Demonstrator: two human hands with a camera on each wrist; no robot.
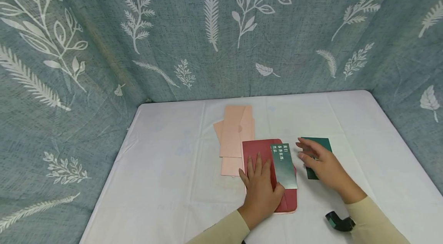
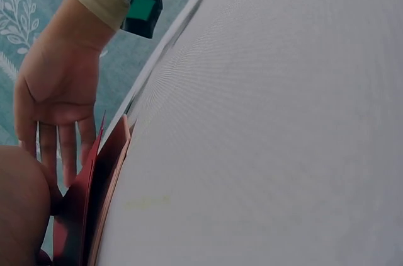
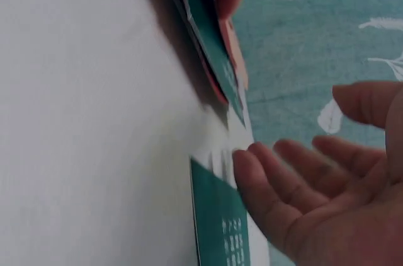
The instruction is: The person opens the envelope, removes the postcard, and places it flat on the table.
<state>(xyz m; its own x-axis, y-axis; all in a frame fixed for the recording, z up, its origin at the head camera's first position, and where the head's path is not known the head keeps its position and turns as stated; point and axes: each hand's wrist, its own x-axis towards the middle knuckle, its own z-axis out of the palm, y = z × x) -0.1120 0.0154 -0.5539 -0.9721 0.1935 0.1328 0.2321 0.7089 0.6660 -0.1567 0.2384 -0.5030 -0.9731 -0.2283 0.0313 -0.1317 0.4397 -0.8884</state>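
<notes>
My left hand (image 1: pixel 261 192) lies with spread fingers on a red envelope (image 1: pixel 257 147), its thumb at the lower edge of a green gradient card (image 1: pixel 284 171) with white Chinese writing. That card lies over the envelope's right part. In the left wrist view the red flap (image 2: pixel 79 209) stands raised beside the left hand (image 2: pixel 22 206). Over a dark green card (image 1: pixel 322 143) on the right, my right hand (image 1: pixel 320 163) hovers with loosely bent fingers, holding nothing. The right wrist view shows this green card (image 3: pixel 217 215) beside the right fingertips.
Several pale pink envelopes (image 1: pixel 232 132) lie overlapped behind and left of the red envelope. A white cloth (image 1: pixel 166 167) covers the table. Blue-green curtains (image 1: pixel 194 24) with white leaf prints hang around it. A black wrist device (image 1: pixel 340 222) sits at the right sleeve.
</notes>
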